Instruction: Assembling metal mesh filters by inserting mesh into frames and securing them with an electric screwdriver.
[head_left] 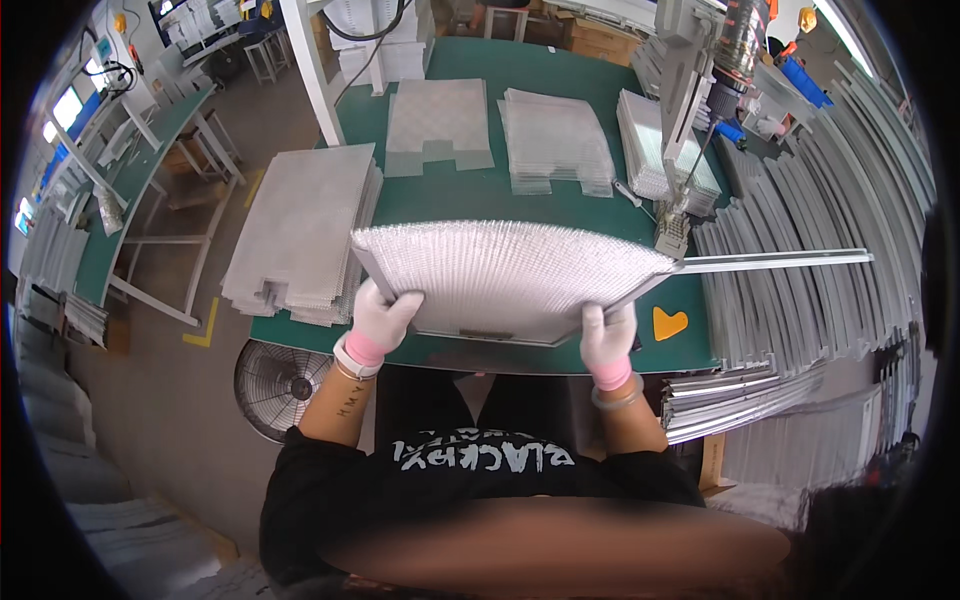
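Both hands wear white gloves with pink cuffs. They grip a wide silvery mesh filter panel (500, 275) by its two sides, tilted above the near edge of the green table. My left hand (383, 318) is closed on the panel's left edge, its thumb on the near face. My right hand (608, 338) pinches the right edge, thumb up. Grey metal strips run along the panel's sides and near edge. A long metal channel (780, 262) reaches right from the far right corner, under a metal machine head (673, 232); whether it joins the panel I cannot tell.
Stacked mesh sheets (300, 220) lie at the left, with more sheet stacks (557, 138) behind. An upright machine column (690, 80) stands at the right. An orange flat piece (669, 323) lies by my right hand. Many metal channels (800, 240) are piled right; a floor fan (285, 388) stands lower left.
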